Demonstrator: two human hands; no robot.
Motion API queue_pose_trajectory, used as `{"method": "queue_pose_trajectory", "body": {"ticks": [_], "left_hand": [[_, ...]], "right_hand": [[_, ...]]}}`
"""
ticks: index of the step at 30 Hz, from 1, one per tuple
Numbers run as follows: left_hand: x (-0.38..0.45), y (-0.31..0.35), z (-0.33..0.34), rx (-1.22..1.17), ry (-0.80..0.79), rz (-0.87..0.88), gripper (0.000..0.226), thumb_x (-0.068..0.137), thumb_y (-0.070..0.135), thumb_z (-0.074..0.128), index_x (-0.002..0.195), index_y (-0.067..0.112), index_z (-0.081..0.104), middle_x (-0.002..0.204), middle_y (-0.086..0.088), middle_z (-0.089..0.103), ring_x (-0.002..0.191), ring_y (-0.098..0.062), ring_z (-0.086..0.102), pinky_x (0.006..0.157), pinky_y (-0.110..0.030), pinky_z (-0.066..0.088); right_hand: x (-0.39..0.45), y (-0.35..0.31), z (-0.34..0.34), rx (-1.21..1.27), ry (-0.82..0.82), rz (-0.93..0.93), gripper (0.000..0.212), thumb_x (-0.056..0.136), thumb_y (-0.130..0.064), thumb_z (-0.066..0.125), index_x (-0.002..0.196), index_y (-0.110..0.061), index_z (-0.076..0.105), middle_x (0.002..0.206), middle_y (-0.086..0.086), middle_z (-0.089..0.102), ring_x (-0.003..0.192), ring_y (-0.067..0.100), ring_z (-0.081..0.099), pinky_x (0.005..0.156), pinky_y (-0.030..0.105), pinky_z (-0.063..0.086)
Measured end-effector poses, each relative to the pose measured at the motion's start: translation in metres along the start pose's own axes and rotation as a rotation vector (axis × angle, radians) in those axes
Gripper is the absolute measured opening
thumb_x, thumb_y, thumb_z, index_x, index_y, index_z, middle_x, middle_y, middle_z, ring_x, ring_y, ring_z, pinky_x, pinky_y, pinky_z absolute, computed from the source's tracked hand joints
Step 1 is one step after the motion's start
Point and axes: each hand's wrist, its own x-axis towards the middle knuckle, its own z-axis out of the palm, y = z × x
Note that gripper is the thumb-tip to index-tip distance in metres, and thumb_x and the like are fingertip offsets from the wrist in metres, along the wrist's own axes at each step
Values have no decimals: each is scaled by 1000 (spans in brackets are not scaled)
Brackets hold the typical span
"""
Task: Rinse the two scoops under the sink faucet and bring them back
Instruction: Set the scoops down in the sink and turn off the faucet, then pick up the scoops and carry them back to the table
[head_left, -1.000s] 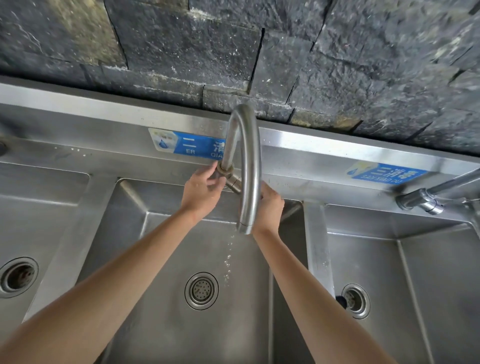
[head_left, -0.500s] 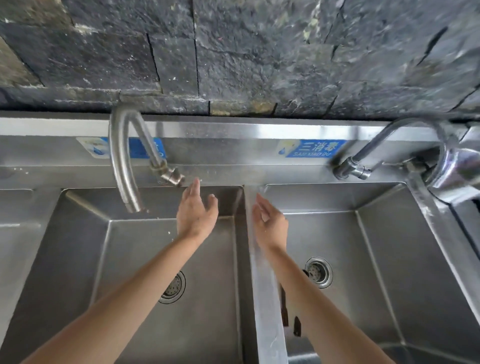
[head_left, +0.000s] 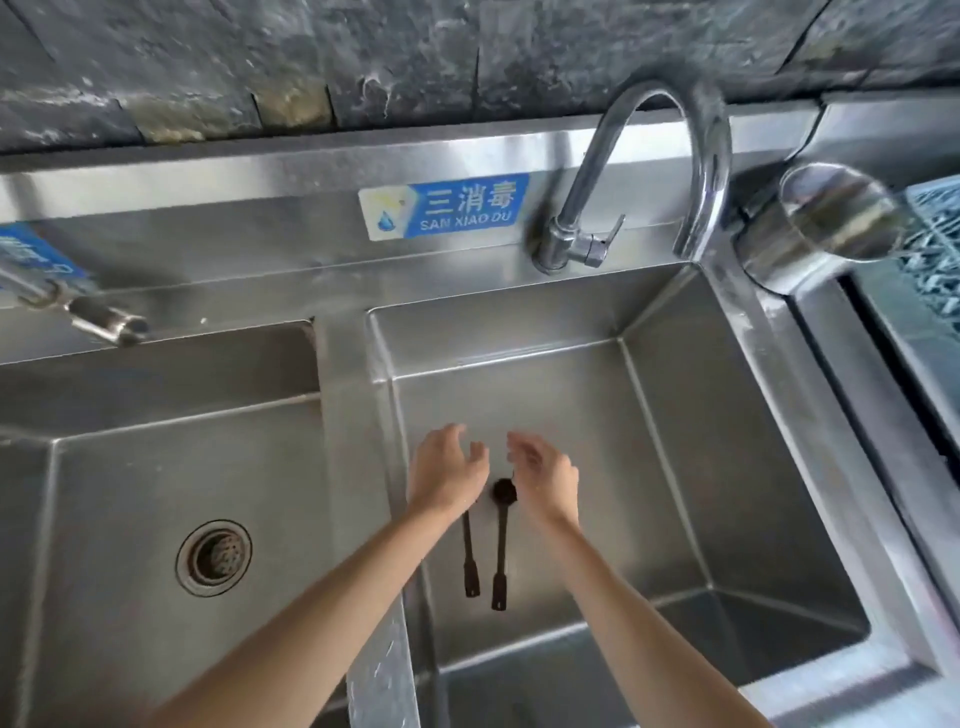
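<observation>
A blue label (head_left: 444, 207) reading "SAN XIAO DU" sits on the steel backsplash (head_left: 208, 208) at about 12 o'clock. Above it runs a dark stone-tile wall (head_left: 363, 52). At 9 o'clock lies the left basin (head_left: 130, 467), with a round drain strainer (head_left: 214, 557) on its floor toward 8 o'clock. A steel divider (head_left: 353, 415) separates it from the basin to its right. At 10 o'clock a blurred spout end (head_left: 104, 325) juts in beside a second, partly cut-off blue label (head_left: 36, 257). At 2 o'clock a shiny steel cup (head_left: 826, 221) stands on the rim, with a blue-grey rack (head_left: 935, 249) just beside it at 3 o'clock.
</observation>
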Motion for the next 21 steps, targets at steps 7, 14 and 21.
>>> {"method": "queue_pose_trajectory", "body": {"ticks": [7, 14, 21], "left_hand": [[40, -37, 89, 144, -74, -254, 37, 101, 29, 42, 125, 6, 58, 128, -18, 61, 118, -35, 58, 94, -40, 48], [53, -87, 145, 17, 1, -539, 40, 97, 34, 56, 122, 3, 52, 124, -18, 59, 112, -39, 61, 88, -45, 50], [48, -110, 165, -60, 118, -571, 30, 92, 29, 65, 115, 11, 59, 118, -12, 62, 106, -35, 64, 91, -45, 54]], "right_hand": [[16, 89, 15, -20, -114, 178, 25, 99, -18, 58, 112, -24, 79, 89, -18, 72, 89, 8, 69, 79, 19, 53], [27, 149, 50, -116, -185, 299, 25, 98, -28, 63, 121, -19, 68, 93, -13, 67, 90, 6, 66, 73, 17, 45], [32, 175, 77, -190, -175, 300, 19, 97, -29, 67, 113, -17, 70, 88, -9, 67, 88, 13, 66, 79, 27, 48]]}}
